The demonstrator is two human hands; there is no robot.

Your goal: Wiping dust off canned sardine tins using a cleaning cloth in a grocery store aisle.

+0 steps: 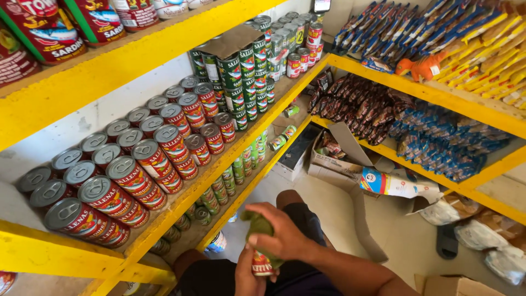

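Covering most of the red can [263,264] at six o'clock: green cloth [257,227], right hand [279,233]. Running off the bottom edge: left hand [246,277]. Getting cropped at eleven o'clock: top-shelf cans [49,27].

Yellow-painted wooden shelving [137,60] runs along the left and meets a second yellow shelf unit [438,96] at the far right corner. Behind the left shelves stands a pale wall [109,107]. The concrete floor [339,208] is light grey, under even daylight.
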